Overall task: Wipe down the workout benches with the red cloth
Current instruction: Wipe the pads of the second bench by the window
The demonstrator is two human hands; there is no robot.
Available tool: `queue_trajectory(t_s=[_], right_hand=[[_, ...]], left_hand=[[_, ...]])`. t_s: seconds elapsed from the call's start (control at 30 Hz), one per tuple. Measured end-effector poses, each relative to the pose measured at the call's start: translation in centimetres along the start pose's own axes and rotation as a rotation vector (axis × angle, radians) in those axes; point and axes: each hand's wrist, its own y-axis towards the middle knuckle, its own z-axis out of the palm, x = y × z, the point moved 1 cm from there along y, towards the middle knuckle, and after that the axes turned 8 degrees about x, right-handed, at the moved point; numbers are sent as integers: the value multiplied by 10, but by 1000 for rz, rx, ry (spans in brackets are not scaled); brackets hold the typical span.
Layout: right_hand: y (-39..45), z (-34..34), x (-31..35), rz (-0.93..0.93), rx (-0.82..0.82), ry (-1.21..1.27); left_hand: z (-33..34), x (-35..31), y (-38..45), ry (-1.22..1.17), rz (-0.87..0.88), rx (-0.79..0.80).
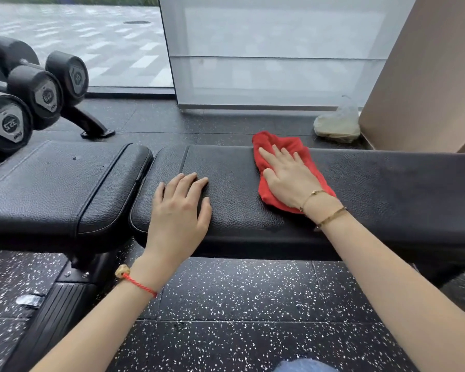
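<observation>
A black padded workout bench (387,189) runs across the middle of the view, with its long back pad to the right and a separate seat pad (54,189) to the left. A red cloth (285,146) lies crumpled on the back pad. My right hand (290,181) presses flat on the cloth with fingers spread and straight. My left hand (180,210) rests on the bare pad near its left end, fingers slightly bent, holding nothing.
A rack of black dumbbells (40,95) stands at the far left behind the seat pad. A clear plastic bag (338,124) sits on the floor by a beige wall (427,76). Behind the bench is a glass window. Speckled rubber floor (239,304) lies below.
</observation>
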Motion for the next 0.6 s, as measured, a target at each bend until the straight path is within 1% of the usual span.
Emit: queue_trajectory(t_s=[0.13,0.3,0.43,0.6], right_hand=[[-8,12,32,-144,14,-24],[-48,21,36,-346,41,-63],[-46,15,32,-381,96,-47],[5,16,62,-391,125,0]], left_hand=[[0,1,1,-1,1,-2],[-2,2,0,-14,4,4],[-4,3,2,-57,4,21],[-18,12,-8,-50,-5,-14]])
